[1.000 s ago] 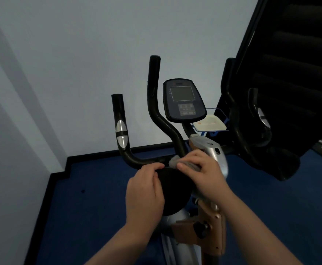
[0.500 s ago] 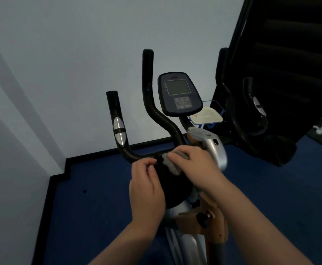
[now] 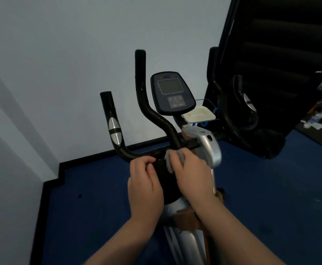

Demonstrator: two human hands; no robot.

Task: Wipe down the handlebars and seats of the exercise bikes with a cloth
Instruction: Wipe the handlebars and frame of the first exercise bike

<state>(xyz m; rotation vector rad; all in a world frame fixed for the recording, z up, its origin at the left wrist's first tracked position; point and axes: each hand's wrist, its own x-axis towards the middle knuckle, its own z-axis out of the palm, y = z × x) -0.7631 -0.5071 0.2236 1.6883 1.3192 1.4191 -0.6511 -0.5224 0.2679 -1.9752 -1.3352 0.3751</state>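
My left hand (image 3: 146,185) curls on the near edge of a black round pad (image 3: 165,180), fingers holding nothing else. My right hand (image 3: 191,174) pinches the grey cloth (image 3: 168,159), bunched against the handlebar (image 3: 137,154) crossbar just beyond the pad. I judge I'm wiping the bar's middle, with the uprights still to do; next I should slide the cloth left along the bend and up. The silver housing (image 3: 208,148) crowds my right side; the left has open room. Farther off, the console (image 3: 172,94) and a small tray (image 3: 199,114) stand before the wall (image 3: 61,54).
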